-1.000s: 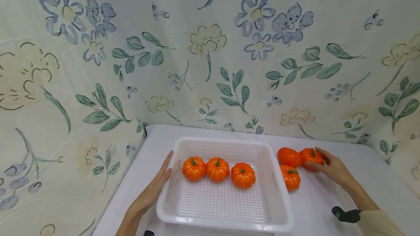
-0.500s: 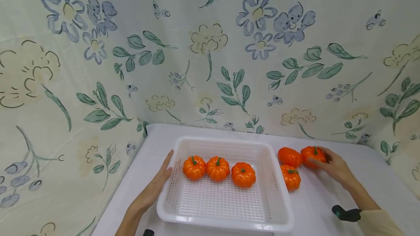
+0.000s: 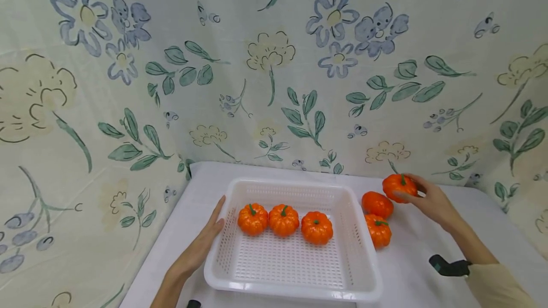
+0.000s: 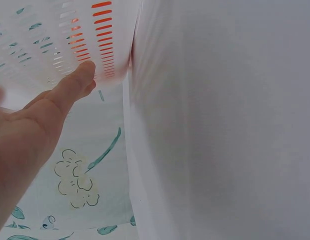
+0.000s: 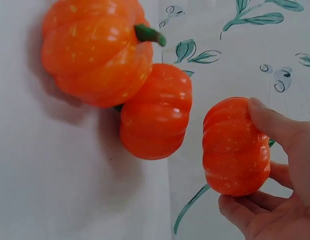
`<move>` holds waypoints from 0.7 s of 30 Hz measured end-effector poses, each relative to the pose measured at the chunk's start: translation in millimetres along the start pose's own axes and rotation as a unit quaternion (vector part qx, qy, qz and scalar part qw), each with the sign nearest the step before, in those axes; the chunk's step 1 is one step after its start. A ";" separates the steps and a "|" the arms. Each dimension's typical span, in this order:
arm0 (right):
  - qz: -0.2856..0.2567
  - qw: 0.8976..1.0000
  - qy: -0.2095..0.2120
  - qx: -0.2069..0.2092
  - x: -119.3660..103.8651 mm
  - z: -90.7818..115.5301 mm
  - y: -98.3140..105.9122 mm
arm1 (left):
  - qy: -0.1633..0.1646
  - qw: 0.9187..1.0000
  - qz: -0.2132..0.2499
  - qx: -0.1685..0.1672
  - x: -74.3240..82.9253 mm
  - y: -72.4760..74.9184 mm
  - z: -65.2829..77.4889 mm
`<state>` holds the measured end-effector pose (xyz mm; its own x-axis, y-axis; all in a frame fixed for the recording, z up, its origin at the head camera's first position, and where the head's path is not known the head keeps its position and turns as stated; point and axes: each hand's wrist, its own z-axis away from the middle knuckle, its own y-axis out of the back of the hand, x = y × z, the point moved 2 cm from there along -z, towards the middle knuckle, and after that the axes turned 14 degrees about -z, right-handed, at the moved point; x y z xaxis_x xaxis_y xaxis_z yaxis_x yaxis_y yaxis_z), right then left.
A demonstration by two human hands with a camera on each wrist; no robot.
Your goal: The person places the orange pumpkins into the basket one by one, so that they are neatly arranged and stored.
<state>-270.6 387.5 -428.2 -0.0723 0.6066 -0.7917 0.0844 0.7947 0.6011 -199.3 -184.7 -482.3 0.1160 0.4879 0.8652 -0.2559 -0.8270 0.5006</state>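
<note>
My right hand [image 3: 432, 203] holds an orange pumpkin [image 3: 399, 187] with a green stem, raised off the table. In the right wrist view the thumb and fingers grip this pumpkin [image 5: 235, 147] from opposite sides. Two more pumpkins lie right of the basket: one on its side [image 3: 377, 205], one upright [image 3: 378, 231] against the basket wall. The white perforated basket [image 3: 291, 286] has three pumpkins in a row inside: left [image 3: 252, 219], middle [image 3: 283, 220] and right [image 3: 317, 227]. My left hand [image 3: 199, 246] rests with extended fingers on the basket's left side; in the left wrist view its fingertips touch the slotted wall [image 4: 107, 40].
The white table [image 3: 411, 270] extends to the right of the basket. A floral curtain [image 3: 274, 84] hangs behind it and along the left. A dark strap piece [image 3: 449, 266] sticks out from the right wrist.
My right hand has lifted its pumpkin off the table and moved it slightly left, above and behind the pumpkin lying on its side. The left hand and the basket have stayed in place.
</note>
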 end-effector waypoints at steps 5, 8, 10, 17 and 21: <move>-0.011 0.999 0.028 -0.016 -27.7 -3.5 -4.9 | 0.002 1.000 -0.002 0.000 0.9 -0.1 0.2; -0.017 0.999 0.038 -0.031 -45.4 -5.5 -9.1 | 0.005 1.000 -0.002 0.002 1.6 0.1 0.6; -0.019 0.998 0.046 -0.043 -57.2 -6.9 -11.9 | 0.005 1.000 -0.002 0.002 1.9 0.1 0.9; -0.039 0.992 0.074 -0.090 -102.2 -10.8 -26.1 | 0.004 1.000 0.001 0.002 1.0 0.0 0.7; -0.055 0.984 0.102 -0.136 -124.5 -12.8 -39.7 | 0.005 1.000 0.002 0.001 -0.1 -0.1 0.4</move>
<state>-277.6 280.7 -352.1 -0.2654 0.4859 -0.8327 -0.2027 0.8163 0.5410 -198.9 -184.8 -482.5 0.1059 0.4864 0.8673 -0.2553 -0.8297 0.4964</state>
